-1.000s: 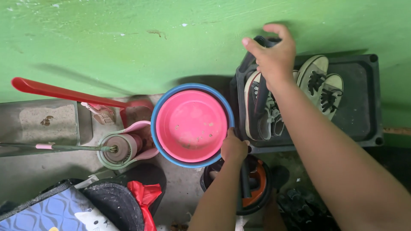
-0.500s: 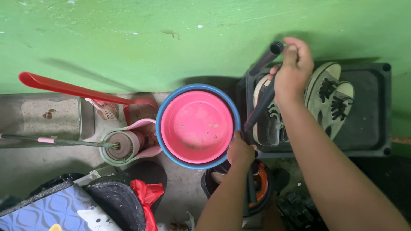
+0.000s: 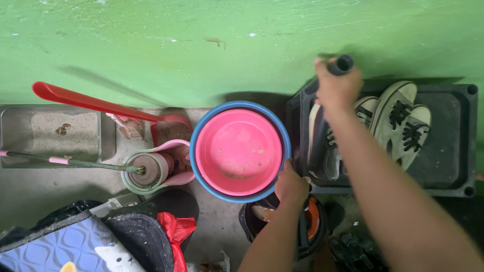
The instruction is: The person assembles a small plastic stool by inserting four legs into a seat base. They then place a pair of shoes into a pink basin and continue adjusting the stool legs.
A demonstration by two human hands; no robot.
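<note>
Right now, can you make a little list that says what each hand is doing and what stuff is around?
left hand: grips the rim of the stacked basins
basins: pink basin nested in blue basin
right hand: wrapped around a dark tube, upright
shoes: pale lace-up pair, lying in the black tray
left of the basins: red dustpan, mop bucket
behind: green wall

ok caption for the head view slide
Right hand lifts a dark tube above the shoes; left hand steadies the pink basin.
</note>
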